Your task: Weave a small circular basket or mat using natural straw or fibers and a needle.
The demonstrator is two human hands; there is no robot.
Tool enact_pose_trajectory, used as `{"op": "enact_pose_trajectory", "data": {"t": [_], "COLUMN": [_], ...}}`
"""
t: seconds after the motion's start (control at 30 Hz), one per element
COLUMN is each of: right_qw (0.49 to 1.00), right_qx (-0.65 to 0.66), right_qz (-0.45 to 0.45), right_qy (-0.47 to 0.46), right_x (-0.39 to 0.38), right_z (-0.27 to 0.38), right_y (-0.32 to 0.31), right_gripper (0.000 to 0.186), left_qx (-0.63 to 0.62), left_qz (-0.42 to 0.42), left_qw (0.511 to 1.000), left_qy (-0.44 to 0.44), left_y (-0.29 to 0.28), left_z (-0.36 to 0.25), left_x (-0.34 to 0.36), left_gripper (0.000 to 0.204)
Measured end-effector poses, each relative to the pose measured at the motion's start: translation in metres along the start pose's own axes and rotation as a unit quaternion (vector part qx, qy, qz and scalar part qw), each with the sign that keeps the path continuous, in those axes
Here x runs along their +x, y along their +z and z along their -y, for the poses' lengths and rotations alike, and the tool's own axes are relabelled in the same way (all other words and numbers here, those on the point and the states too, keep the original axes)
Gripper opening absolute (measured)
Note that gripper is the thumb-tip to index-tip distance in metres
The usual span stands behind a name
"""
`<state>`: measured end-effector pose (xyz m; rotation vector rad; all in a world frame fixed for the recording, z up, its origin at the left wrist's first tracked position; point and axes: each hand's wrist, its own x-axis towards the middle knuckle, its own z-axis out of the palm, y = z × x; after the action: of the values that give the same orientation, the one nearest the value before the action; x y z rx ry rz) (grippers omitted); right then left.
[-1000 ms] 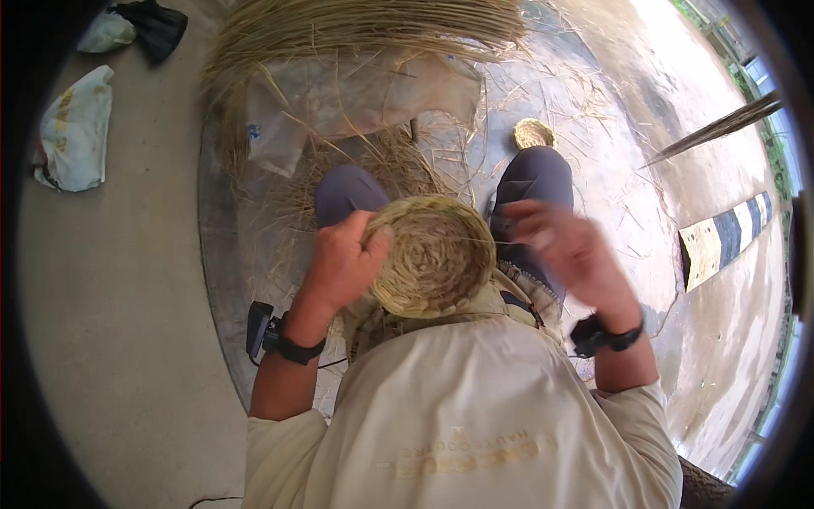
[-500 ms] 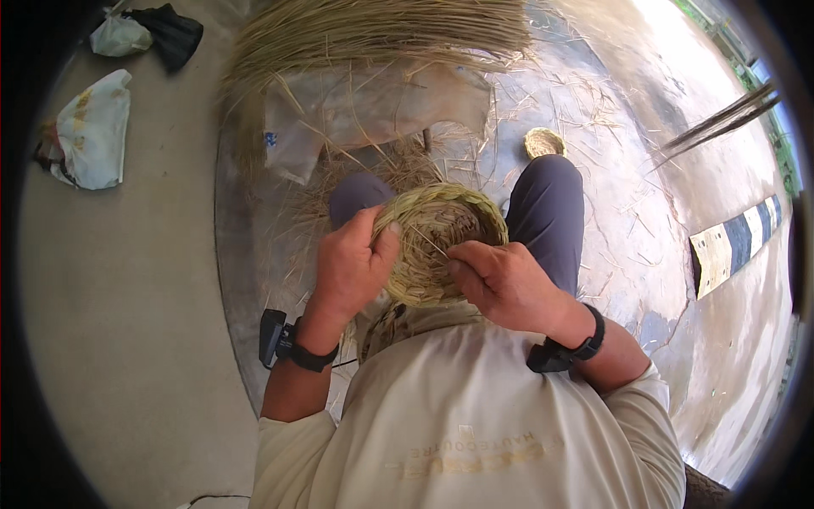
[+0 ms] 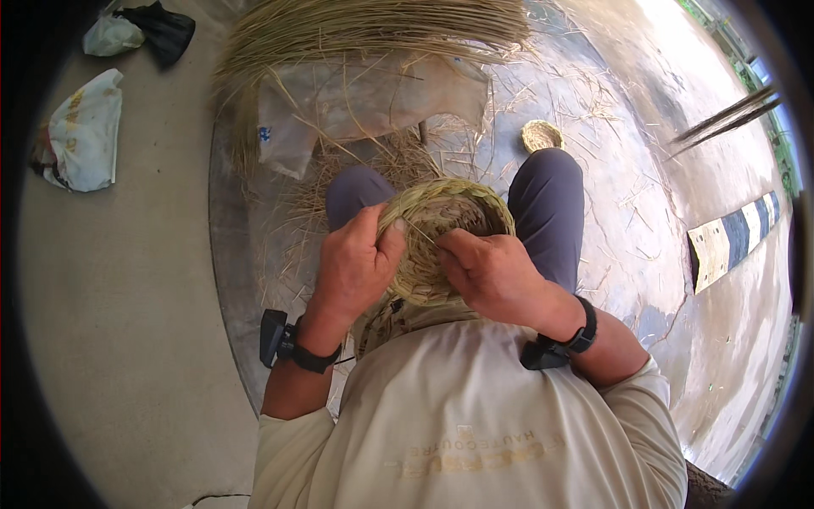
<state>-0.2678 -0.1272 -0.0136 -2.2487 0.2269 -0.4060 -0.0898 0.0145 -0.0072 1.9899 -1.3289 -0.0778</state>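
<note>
A round basket woven of green and tan straw [image 3: 476,197] rests tilted at my lap, between my knees, its hollow facing up. My left hand [image 3: 356,263] pinches the basket's left rim, thumb over the edge and fingers outside. Over the hollow, my right hand [image 3: 485,271] is closed in a pinch on a thin straw strand [image 3: 421,232]. That strand runs from the left rim, near my left thumb, to my right fingertips. The basket's lower right wall is partly hidden behind my right hand.
Ahead lies a big bundle of long dry straw [image 3: 373,30] above a clear plastic sheet [image 3: 381,97]. A smaller woven basket [image 3: 541,136] sits beyond my right knee. Bags [image 3: 85,131] lie at far left, a black-and-pale striped strip [image 3: 734,239] at right. Loose straw litters the ground.
My right hand has shifted slightly left and up over the basket, shortening the visible strand. My left hand keeps its hold on the rim.
</note>
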Motion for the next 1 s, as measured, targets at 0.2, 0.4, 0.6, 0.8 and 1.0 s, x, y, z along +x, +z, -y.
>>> {"op": "enact_pose_trajectory", "data": {"t": [0.2, 0.4, 0.6, 0.8, 1.0], "right_qw": [0.993, 0.997, 0.998, 0.990, 0.990], "right_qx": [0.112, 0.055, 0.058, -0.095, -0.122], "right_qz": [-0.007, 0.039, 0.007, -0.072, -0.034], "right_qy": [0.035, 0.038, 0.029, -0.071, -0.055], "right_x": [0.026, 0.013, 0.025, 0.036, 0.070], "right_z": [-0.002, 0.007, 0.008, 0.024, 0.010], "right_y": [0.006, -0.003, -0.004, -0.043, -0.028], "right_gripper": [0.011, 0.013, 0.012, 0.016, 0.021], "left_qx": [0.020, 0.078, 0.108, 0.151, 0.148], "left_qz": [-0.003, -0.032, -0.005, 0.034, 0.049], "left_qw": [1.000, 0.996, 0.988, 0.975, 0.960], "left_qy": [0.002, 0.020, 0.107, 0.156, 0.233], "left_y": [0.013, -0.002, -0.002, -0.007, -0.001], "left_z": [-0.005, 0.009, 0.000, 0.000, -0.011], "left_x": [-0.011, -0.002, 0.005, 0.005, 0.009], "left_gripper": [0.025, 0.028, 0.034, 0.034, 0.033]}}
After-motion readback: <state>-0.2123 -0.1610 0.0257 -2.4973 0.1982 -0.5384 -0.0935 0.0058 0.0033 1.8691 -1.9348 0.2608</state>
